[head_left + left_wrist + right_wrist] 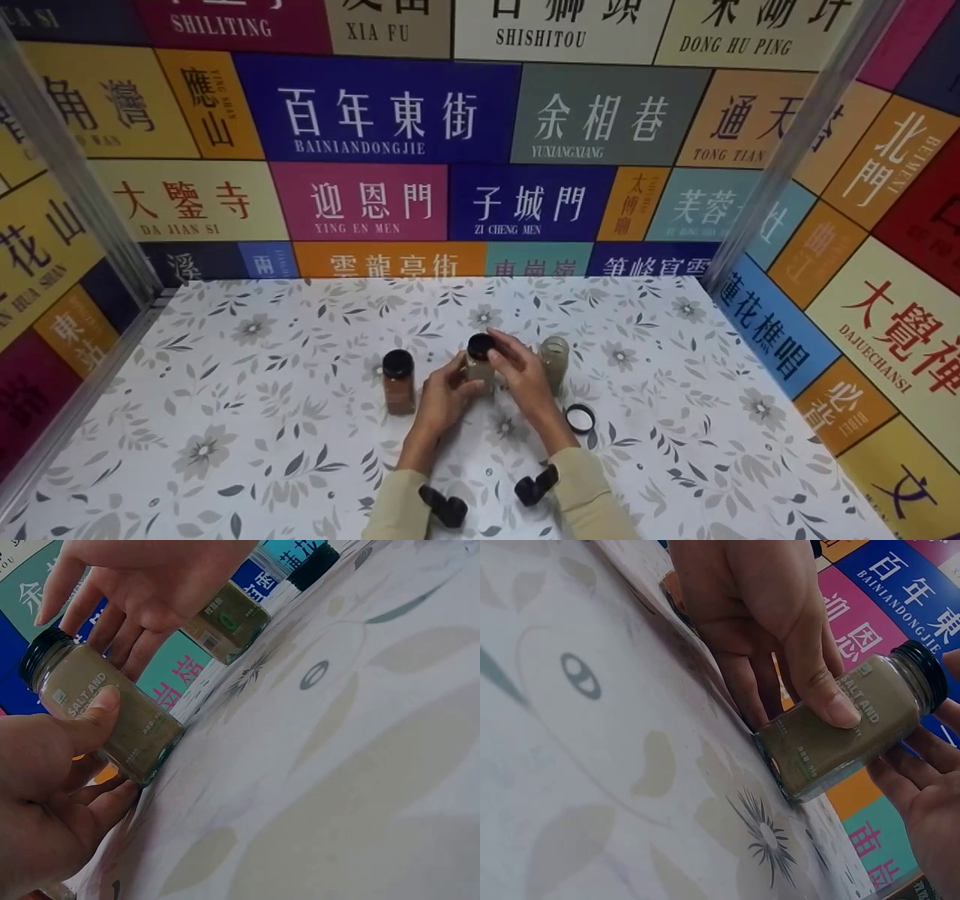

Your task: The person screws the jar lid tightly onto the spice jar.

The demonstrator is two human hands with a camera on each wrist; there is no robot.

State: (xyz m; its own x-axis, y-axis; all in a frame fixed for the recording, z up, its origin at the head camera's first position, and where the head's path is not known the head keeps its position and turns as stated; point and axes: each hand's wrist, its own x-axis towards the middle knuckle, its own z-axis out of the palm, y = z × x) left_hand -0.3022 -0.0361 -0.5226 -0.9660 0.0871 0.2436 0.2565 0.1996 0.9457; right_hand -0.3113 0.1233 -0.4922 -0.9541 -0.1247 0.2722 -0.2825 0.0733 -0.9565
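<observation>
My left hand (444,397) grips a glass seasoning jar (112,705) labelled "SALT AND", its thumb across the label and fingers behind. A black lid (921,673) is on this jar, which stands on the table. My right hand (525,375) is at the jar's far side, fingers extended, with fingertips right by the lid. Just beyond that hand stands a second jar (555,358), uncapped, with greenish-brown contents. A black ring-like lid (580,418) lies on the table near my right wrist.
To the left stands a jar of reddish-brown seasoning (399,390) with a black lid. The table (300,345) has a white floral cover. Colourful sign-covered walls (375,112) rise behind it and at both sides, with clear posts at the corners.
</observation>
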